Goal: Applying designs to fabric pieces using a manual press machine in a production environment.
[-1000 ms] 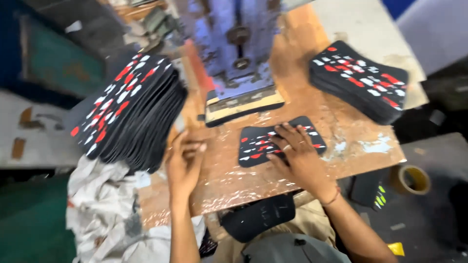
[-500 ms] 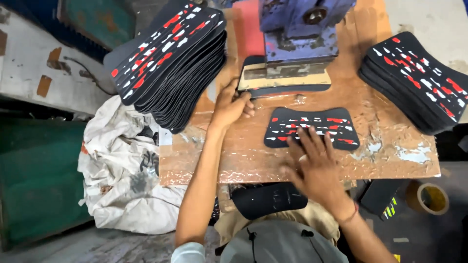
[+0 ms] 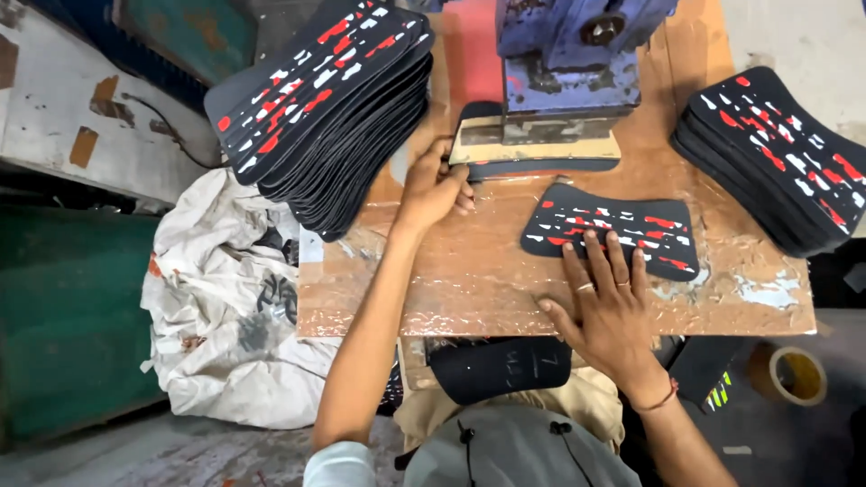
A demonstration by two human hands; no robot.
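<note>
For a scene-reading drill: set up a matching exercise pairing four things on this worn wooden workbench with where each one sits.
Things:
1. tall stack of black printed pieces
2. lower stack of black printed pieces
3. single black printed piece
4. blue metal press

Places:
A. under the right hand's fingertips
B. right end of bench
C. top centre, by the left hand
D. left end of bench

Pairs: 1-D, 2-B, 3-A, 4-C

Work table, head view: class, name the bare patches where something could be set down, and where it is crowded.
Bare table shows between the left hand and right hand, and along the front right edge below the single piece. Crowded: the back, with the left stack, blue press and right stack.
</note>
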